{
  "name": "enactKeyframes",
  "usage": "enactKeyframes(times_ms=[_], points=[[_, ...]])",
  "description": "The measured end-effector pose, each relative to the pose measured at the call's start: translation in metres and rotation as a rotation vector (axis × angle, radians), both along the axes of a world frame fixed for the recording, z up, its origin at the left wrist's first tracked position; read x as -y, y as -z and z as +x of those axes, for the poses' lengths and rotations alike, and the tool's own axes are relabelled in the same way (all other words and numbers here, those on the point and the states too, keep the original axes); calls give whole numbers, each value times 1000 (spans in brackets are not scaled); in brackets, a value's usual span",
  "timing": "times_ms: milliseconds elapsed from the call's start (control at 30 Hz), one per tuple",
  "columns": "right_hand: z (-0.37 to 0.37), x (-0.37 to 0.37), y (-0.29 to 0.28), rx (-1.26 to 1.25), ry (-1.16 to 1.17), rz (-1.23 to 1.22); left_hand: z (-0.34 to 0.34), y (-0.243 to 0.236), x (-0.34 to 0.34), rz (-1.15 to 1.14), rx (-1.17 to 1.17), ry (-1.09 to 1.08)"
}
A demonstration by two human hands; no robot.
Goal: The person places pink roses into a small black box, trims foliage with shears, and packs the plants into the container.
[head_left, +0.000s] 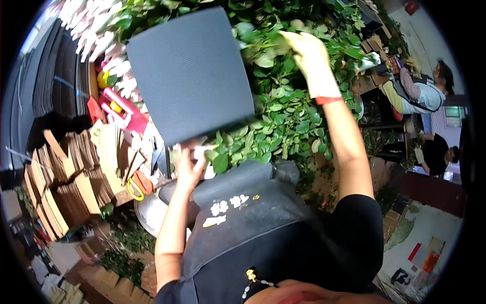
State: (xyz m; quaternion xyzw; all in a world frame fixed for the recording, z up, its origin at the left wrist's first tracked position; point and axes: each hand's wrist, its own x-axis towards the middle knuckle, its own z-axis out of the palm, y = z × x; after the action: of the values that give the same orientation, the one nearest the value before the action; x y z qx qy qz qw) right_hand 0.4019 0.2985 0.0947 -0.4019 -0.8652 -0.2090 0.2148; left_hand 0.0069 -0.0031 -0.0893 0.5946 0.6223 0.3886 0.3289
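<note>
Dark sheet [190, 76] | left hand [188, 167] fingers grasp its lower edge, wrapping in hand | right hand [310, 55], gloved, clenched in leafy stems [286, 121] | next: likely gather stems onto sheet

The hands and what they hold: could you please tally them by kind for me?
Bare hand: 1
Gloved hand: 1
Dark corrugated sheet: 1
Bunch of leafy stems: 1
Total: 4

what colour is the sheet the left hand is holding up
Dark grey-blue with a fine ribbed texture: the sheet, held at its lower edge by the left hand, seen in the head view.
</note>
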Motion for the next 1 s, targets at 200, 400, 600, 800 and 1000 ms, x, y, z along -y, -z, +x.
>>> enactKeyframes(times_ms=[200,400,600,800,1000], points=[[115,40,-35,-146,463,-203,14,-13,-11,-36,27,2],[-17,146,-94,21,185,-536,10,-39,-3,33,3,-60],[-81,167,50,145,-34,-642,17,-52,-17,-162,18,48],[-105,179,-31,78,-158,-548,17,-35,-9,99,-56,-32],[-165,204,-11,63,-263,-780,17,-37,-11,27,-69,2]])
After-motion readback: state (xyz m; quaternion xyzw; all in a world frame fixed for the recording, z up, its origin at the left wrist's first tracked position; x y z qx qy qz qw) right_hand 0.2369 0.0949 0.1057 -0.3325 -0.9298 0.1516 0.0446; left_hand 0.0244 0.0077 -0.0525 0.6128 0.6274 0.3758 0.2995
